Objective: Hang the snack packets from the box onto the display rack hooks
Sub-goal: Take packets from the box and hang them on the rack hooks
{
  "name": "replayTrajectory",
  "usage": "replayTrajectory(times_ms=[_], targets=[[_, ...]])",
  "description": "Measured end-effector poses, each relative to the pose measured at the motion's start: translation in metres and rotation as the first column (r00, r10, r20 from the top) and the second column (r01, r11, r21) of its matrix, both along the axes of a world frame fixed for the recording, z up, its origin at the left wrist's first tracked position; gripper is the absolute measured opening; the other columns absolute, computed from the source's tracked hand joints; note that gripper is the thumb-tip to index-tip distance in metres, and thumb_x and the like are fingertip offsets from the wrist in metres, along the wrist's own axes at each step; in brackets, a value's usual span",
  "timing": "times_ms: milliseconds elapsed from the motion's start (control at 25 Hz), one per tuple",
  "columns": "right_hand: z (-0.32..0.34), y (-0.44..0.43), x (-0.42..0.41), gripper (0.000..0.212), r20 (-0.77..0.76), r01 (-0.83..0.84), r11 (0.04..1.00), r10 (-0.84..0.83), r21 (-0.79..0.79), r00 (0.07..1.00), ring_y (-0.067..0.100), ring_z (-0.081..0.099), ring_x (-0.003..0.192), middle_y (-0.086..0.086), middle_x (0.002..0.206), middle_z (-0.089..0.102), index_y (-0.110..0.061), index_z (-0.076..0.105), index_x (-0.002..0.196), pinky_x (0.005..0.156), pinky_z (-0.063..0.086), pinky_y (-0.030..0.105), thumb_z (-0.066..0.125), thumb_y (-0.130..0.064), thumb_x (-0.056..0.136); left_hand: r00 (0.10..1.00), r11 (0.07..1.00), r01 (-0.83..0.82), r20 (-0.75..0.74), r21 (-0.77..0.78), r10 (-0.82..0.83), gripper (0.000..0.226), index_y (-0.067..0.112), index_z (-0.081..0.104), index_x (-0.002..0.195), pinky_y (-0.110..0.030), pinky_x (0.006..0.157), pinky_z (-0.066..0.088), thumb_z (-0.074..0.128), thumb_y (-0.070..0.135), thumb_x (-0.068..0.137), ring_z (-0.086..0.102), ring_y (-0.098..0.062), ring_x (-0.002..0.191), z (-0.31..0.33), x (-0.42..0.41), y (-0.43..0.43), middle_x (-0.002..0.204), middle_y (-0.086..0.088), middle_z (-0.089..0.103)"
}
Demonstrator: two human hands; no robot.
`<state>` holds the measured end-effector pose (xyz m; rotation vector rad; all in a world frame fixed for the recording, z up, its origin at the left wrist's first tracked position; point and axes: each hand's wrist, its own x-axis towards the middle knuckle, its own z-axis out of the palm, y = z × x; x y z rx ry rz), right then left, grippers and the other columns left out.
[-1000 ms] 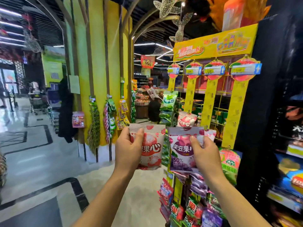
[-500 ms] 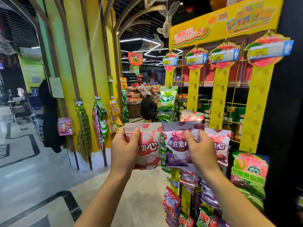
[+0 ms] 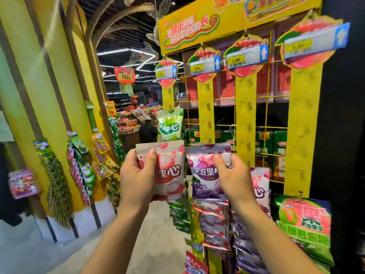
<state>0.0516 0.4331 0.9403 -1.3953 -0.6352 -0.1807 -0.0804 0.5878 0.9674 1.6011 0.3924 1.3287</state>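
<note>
Left hand grips a pink-and-white foil snack packet; right hand pinches a purple foil packet, side edges just apart. Free hooks on the yellow cardboard rack strip sit at one o'clock.

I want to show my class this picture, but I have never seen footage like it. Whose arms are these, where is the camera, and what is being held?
No machine here: the arms belong to a person wearing a wide-angle camera on the head, so you look forward and down along them, inside a shop. The left hand grips a pink-and-white snack packet; the right hand pinches a purple packet near its top. Both are raised before a yellow display rack of upright strips with hooks. A green packet already hangs on the leftmost strip, more packets hang lower down, and price tags top the strips. No table or box is in view.
</note>
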Motion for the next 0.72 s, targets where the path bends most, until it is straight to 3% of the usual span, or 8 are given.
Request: replayTrajectory(times_ms=[80,200,240,400,520,600,720], targets=[[0.000,-0.009,0.013,0.041,-0.006,0.101,0.995,-0.102,-0.019,0.995,0.003,0.036,0.043,-0.010,0.048,0.042,-0.020,0.043,0.065,0.042,0.029,0.020,0.060,-0.034,0.099,0.998,0.998,0.062,0.008,0.018,-0.062,0.006,0.026,0.068,0.102,-0.053,0.080,0.064,0.063,0.029,0.103,0.077,-0.020,0.092,0.001,0.025,0.001,0.098,0.003,0.079],[-0.001,-0.022,0.034,0.046,0.017,0.270,0.961,-0.269,-0.055,0.963,0.005,0.031,0.044,-0.009,0.048,0.037,-0.019,0.040,0.062,0.043,0.024,0.020,0.060,-0.038,0.098,0.982,0.982,0.186,0.018,0.018,-0.186,0.006,0.027,0.067,0.101,-0.041,0.075,0.065,0.063,0.029,0.104,0.077,-0.015,0.090,0.001,0.064,0.005,0.095,0.006,0.079],[-0.002,-0.027,0.040,0.047,0.023,0.332,0.941,-0.331,-0.064,0.943,0.006,0.034,0.047,-0.007,0.051,0.040,-0.017,0.042,0.062,0.044,0.024,0.022,0.060,-0.040,0.098,0.971,0.971,0.239,0.017,0.007,-0.239,0.006,0.028,0.067,0.100,-0.043,0.076,0.065,0.063,0.031,0.104,0.078,-0.016,0.091,0.000,0.075,0.008,0.096,0.005,0.079],[-0.002,-0.039,0.056,0.058,-0.005,0.495,0.859,-0.500,-0.130,0.866,0.036,0.059,0.053,0.006,0.054,0.046,-0.007,0.049,0.068,0.050,0.045,0.041,0.058,-0.057,0.094,0.923,0.923,0.385,0.012,0.004,-0.385,0.022,0.019,0.066,0.100,-0.065,0.077,0.061,0.065,0.041,0.100,0.076,-0.036,0.092,0.001,0.114,0.020,0.099,-0.011,0.077],[0.002,-0.041,0.057,0.059,-0.031,0.542,0.832,-0.549,-0.121,0.835,0.020,0.059,0.039,0.008,0.051,0.047,0.003,0.050,0.075,0.041,0.040,0.030,0.057,-0.053,0.096,0.891,0.891,0.453,0.033,0.007,-0.453,0.015,0.022,0.069,0.100,-0.063,0.079,0.062,0.065,0.036,0.102,0.077,-0.031,0.092,0.005,0.133,0.027,0.098,-0.007,0.079],[0.006,-0.040,0.055,0.053,-0.033,0.587,0.799,-0.595,-0.128,0.803,0.005,0.047,0.032,0.002,0.049,0.045,-0.005,0.046,0.068,0.036,0.033,0.019,0.057,-0.048,0.098,0.866,0.867,0.498,0.047,0.000,-0.497,0.013,0.024,0.070,0.100,-0.063,0.080,0.062,0.065,0.036,0.102,0.077,-0.030,0.093,0.007,0.141,0.032,0.099,-0.006,0.079],[0.011,-0.036,0.057,0.050,-0.022,0.635,0.756,-0.645,-0.160,0.763,0.001,0.040,0.033,-0.006,0.048,0.044,-0.019,0.042,0.060,0.042,0.031,0.023,0.057,-0.047,0.098,0.855,0.856,0.517,0.040,0.009,-0.517,0.013,0.025,0.069,0.097,-0.059,0.077,0.063,0.064,0.035,0.103,0.078,-0.027,0.089,0.011,0.145,0.041,0.096,-0.004,0.079]])
